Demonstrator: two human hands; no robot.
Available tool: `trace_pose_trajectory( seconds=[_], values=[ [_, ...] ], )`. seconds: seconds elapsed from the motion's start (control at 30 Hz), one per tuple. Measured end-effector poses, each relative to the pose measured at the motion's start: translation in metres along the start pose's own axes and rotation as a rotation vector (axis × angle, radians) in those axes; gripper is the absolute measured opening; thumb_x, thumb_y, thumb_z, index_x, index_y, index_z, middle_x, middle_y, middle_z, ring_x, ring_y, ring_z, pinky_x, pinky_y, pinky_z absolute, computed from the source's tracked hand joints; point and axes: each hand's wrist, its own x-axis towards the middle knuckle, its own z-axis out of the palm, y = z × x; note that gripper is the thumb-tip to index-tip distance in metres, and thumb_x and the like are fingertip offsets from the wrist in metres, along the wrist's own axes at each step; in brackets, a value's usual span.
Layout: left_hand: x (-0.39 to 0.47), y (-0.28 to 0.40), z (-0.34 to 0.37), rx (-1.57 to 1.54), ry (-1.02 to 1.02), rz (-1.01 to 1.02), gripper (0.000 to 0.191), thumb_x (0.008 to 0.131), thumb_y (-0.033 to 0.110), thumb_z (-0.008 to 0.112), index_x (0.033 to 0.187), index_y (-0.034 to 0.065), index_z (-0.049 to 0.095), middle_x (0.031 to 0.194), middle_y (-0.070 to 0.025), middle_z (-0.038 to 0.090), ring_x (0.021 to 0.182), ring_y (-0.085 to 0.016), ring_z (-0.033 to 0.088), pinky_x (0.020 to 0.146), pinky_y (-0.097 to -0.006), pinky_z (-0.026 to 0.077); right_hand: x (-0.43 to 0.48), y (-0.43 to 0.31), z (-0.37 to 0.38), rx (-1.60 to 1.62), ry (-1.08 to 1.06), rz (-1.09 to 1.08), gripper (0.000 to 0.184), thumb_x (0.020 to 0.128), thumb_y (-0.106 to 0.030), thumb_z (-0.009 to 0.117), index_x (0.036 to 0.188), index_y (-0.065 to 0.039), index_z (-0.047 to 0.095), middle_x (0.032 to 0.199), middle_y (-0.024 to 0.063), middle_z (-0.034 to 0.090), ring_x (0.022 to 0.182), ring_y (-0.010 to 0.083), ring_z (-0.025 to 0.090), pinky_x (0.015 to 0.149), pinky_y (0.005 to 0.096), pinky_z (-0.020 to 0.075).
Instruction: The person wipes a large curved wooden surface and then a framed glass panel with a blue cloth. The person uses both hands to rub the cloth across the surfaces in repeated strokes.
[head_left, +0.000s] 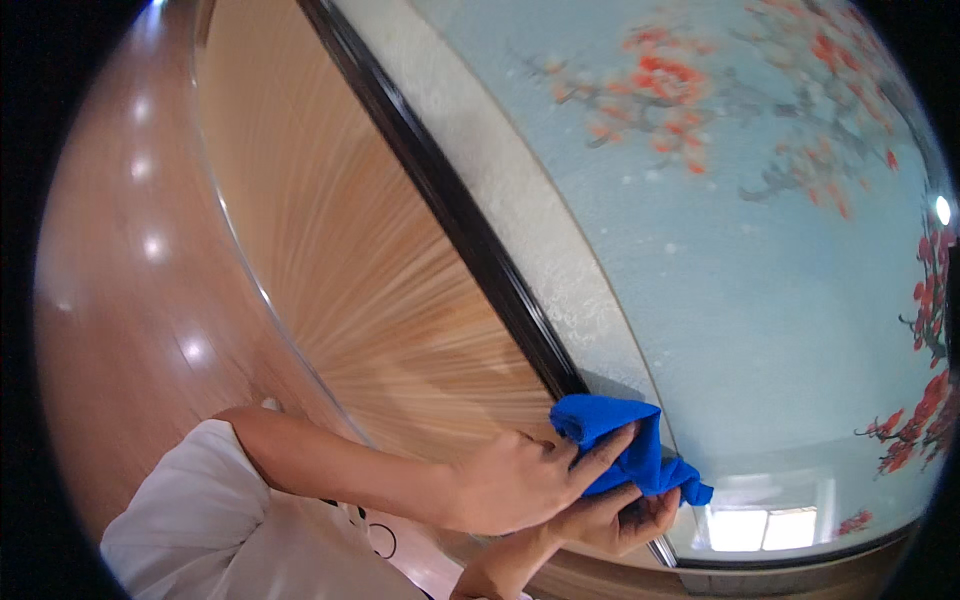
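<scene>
A bright blue cloth (619, 435) lies bunched over the dark glossy frame of a large picture, near its bottom corner. My left hand (532, 476) has its fingers on the cloth, one finger stretched across a fold. Just below it, my right hand (626, 521) grips the cloth's lower part between thumb and fingers, close to the frame's edge. The picture (720, 315) has a pale blue ground with red blossoms on dark branches, bordered by a cream mat. Its dark frame (465, 232) runs diagonally up to the left. Parts of both hands' fingers are hidden by cloth.
A wood-grain panel (360, 285) lies beside the frame. Past a thin metallic strip (262, 292) extends a glossy reddish-brown surface (135, 300) with reflected lights. My white sleeve (187, 495) fills the lower left. The picture's surface shows a bright window reflection.
</scene>
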Motion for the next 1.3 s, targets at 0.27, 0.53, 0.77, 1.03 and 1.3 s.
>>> trace_pose_trajectory(
  seconds=[0.27, 0.53, 0.77, 1.03, 1.3],
  values=[
    [0.027, -0.010, -0.022, 0.044, -0.027, 0.100, 0.076, 0.096, 0.016, 0.065, 0.161, -0.0098, 0.036, 0.078, -0.0127, 0.064, 0.055, -0.018, 0.061, 0.045, -0.0289, 0.046, 0.002, -0.010, 0.014, 0.106, -0.050, -0.102, 0.029, 0.102, -0.009, 0.072, 0.126, 0.008, 0.071, 0.120, 0.0186, 0.068, 0.107, 0.0287, 0.066, 0.090, 0.0388, 0.0551],
    [0.047, -0.059, -0.039, 0.025, 0.246, 0.106, 0.082, 0.083, 0.014, 0.073, 0.161, 0.0028, 0.046, 0.079, -0.0078, 0.060, 0.046, -0.016, 0.056, 0.039, -0.0300, 0.043, 0.021, -0.032, 0.053, 0.005, 0.030, -0.090, 0.024, 0.103, -0.009, 0.072, 0.122, 0.005, 0.075, 0.113, 0.0111, 0.073, 0.093, 0.0191, 0.062, 0.081, 0.0335, 0.0531],
    [0.014, -0.122, -0.088, 0.199, 0.411, 0.081, 0.073, 0.086, 0.013, 0.068, 0.157, 0.0078, 0.053, 0.083, -0.0068, 0.060, 0.051, -0.019, 0.060, 0.041, -0.0333, 0.046, -0.011, -0.100, 0.088, 0.055, -0.121, -0.364, 0.029, 0.100, -0.007, 0.075, 0.127, 0.004, 0.073, 0.116, 0.0112, 0.070, 0.088, 0.0192, 0.059, 0.078, 0.0321, 0.0517],
    [-0.045, -0.078, -0.113, 0.205, 0.333, -0.171, 0.079, 0.088, 0.011, 0.070, 0.162, 0.0045, 0.042, 0.093, -0.0141, 0.064, 0.062, -0.030, 0.070, 0.051, -0.0408, 0.054, -0.015, -0.129, 0.024, -0.041, -0.283, -0.552, 0.040, 0.093, -0.005, 0.078, 0.132, 0.001, 0.072, 0.122, 0.0189, 0.060, 0.106, 0.0334, 0.061, 0.091, 0.0434, 0.0517],
    [-0.048, -0.058, -0.115, 0.039, 0.300, -0.226, 0.070, 0.090, 0.014, 0.074, 0.155, 0.0073, 0.050, 0.103, -0.0146, 0.070, 0.058, -0.031, 0.068, 0.045, -0.0423, 0.052, -0.013, -0.129, 0.011, -0.058, -0.360, -0.551, 0.034, 0.093, -0.005, 0.077, 0.126, -0.002, 0.075, 0.117, 0.0185, 0.062, 0.110, 0.0359, 0.058, 0.097, 0.0471, 0.0474]
  ],
)
